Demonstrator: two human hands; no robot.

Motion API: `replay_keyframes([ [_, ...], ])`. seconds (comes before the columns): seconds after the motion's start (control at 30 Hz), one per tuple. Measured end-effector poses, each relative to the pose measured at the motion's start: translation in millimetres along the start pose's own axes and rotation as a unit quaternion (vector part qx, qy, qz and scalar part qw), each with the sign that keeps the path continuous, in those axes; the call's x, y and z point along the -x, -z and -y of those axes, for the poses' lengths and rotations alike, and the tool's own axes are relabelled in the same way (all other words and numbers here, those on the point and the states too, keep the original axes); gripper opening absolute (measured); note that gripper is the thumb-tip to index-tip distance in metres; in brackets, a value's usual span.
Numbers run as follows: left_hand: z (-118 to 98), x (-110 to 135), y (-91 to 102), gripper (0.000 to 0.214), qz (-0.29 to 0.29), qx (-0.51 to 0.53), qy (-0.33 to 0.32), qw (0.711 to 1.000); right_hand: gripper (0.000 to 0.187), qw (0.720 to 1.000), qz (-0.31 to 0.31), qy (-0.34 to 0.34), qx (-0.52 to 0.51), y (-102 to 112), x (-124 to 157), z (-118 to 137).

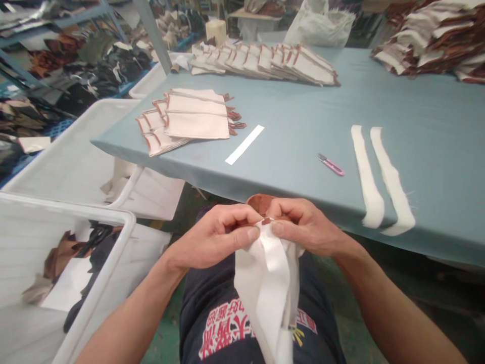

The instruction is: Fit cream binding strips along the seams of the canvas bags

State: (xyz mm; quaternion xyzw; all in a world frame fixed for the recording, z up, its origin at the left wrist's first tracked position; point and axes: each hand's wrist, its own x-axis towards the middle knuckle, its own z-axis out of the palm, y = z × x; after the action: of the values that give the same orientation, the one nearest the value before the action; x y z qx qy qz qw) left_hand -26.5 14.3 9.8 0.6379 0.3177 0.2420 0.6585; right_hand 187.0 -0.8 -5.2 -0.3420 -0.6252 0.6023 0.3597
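Observation:
Both hands meet in front of my chest, below the near edge of the table. My left hand [215, 237] pinches the top of a white fabric piece [271, 283] with a brown trimmed edge [261, 203]. My right hand [303, 225] grips the same top edge from the other side, thumbs almost touching. The white fabric hangs down over my dark shirt. Pink thread snips [331, 165] lie on the table just beyond my right hand.
A blue-grey table [303, 116] carries a small stack of finished white pieces [189, 121], a long row of them [261, 60], a white strip [244, 144] and two curved white strips [381, 177]. White bins [64, 151] stand at the left.

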Motion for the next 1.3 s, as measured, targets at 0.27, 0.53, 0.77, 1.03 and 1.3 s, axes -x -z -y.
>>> replay_keyframes([
  [0.27,-10,5,-14.6,0.020,-0.085,-0.187,-0.043,0.978,0.014,0.960,-0.024,-0.013,0.280,1,0,18],
  [0.53,-20,15,-17.1,0.013,-0.100,-0.272,-0.096,0.952,0.017,0.941,-0.017,0.014,0.336,-8,-2,36],
  [0.77,-2,18,-14.9,0.023,-0.129,-0.368,-0.224,0.893,0.012,0.990,-0.050,-0.043,0.123,-21,-2,24],
  [1.03,22,12,3.9,0.033,-0.052,-0.361,-0.376,0.852,0.019,0.980,-0.029,-0.102,-0.170,-36,10,1],
  [1.3,29,15,3.2,0.029,-0.079,-0.374,-0.375,0.845,0.017,0.982,-0.028,-0.134,-0.132,-36,4,7],
])
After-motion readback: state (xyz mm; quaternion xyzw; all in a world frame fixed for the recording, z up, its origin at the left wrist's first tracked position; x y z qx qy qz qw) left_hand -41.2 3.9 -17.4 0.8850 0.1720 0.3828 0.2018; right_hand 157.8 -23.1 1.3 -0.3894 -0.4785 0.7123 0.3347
